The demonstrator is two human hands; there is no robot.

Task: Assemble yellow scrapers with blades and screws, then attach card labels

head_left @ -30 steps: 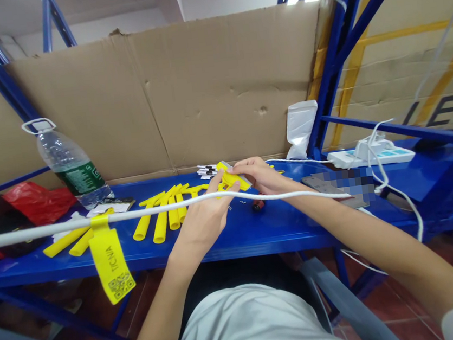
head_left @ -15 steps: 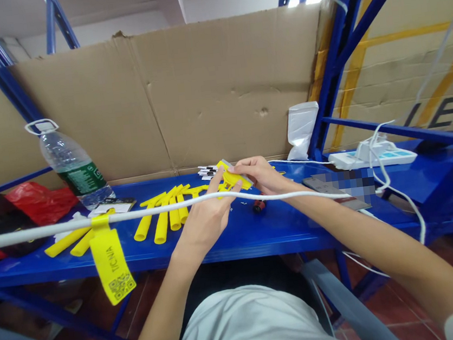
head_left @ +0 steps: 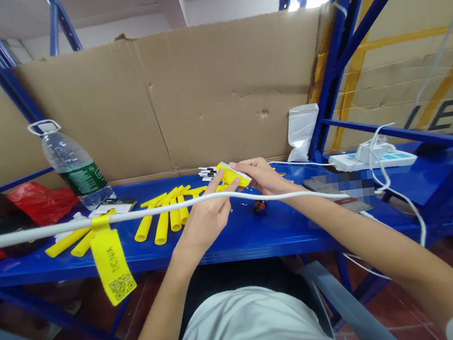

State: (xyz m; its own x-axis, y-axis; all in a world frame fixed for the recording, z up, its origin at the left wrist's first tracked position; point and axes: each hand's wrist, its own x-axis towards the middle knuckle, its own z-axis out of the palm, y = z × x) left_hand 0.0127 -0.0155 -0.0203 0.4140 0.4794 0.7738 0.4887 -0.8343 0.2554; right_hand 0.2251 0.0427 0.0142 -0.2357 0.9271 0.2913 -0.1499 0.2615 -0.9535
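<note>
Both hands hold a yellow plastic scraper point(head_left: 233, 177) with a pale, flat strip along its far edge, just above the blue table. My left hand point(head_left: 210, 210) grips its near side, index finger and thumb on the yellow part. My right hand point(head_left: 260, 175) pinches the strip's right end between thumb and fingers. Left of my hands, several yellow scrapers with tube handles point(head_left: 162, 221) lie fanned out. Behind my left fingers sits a small pile of black-and-white strips point(head_left: 207, 172). A small red-and-black object point(head_left: 259, 206) lies below my right hand.
A white cable point(head_left: 145, 213) with a yellow tag point(head_left: 113, 266) crosses in front of the hands. At left stand a water bottle point(head_left: 74, 168) and a red bag point(head_left: 42, 201). A phone-like slab point(head_left: 326, 187) and a power strip point(head_left: 392, 158) lie right. Cardboard point(head_left: 218, 94) backs the table.
The scraper has tilted slightly in my hands, so its pale strip and yellow face show more brightly. Both hands stay in nearly the same place.
</note>
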